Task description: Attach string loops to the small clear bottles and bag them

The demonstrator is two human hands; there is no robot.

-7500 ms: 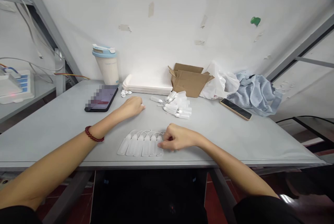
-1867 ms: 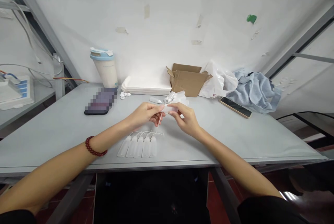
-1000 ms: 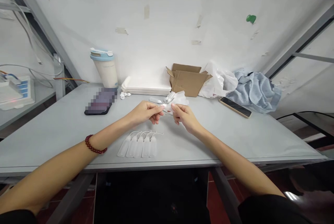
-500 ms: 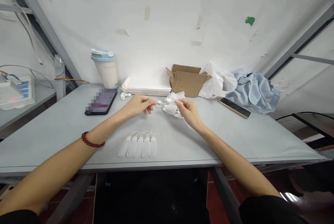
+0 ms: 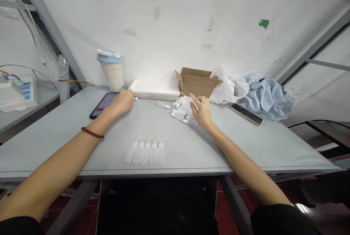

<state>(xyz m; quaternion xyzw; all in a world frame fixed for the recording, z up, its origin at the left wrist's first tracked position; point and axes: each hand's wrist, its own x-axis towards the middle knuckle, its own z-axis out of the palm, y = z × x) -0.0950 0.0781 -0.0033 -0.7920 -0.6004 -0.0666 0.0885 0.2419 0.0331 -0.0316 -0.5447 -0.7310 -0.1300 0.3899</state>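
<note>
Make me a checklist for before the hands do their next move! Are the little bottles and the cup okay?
1. Front row of little bottles lying neatly side by side: ok, all five are.
2. Pile of bottles on the table: ok.
3. Left hand holding nothing: cannot tell, a white bit shows at its fingertips.
4. Right hand holding nothing: cannot tell, it is against the pile in this view.
5. Left phone fully in sight: not ok, the left hand and arm hide part.
6. Cup with lid on: ok.

open grey table [image 5: 273, 147] front right, translucent white plastic pile [image 5: 179, 114] blocking the middle, brown cardboard box [image 5: 199, 84] behind it
</note>
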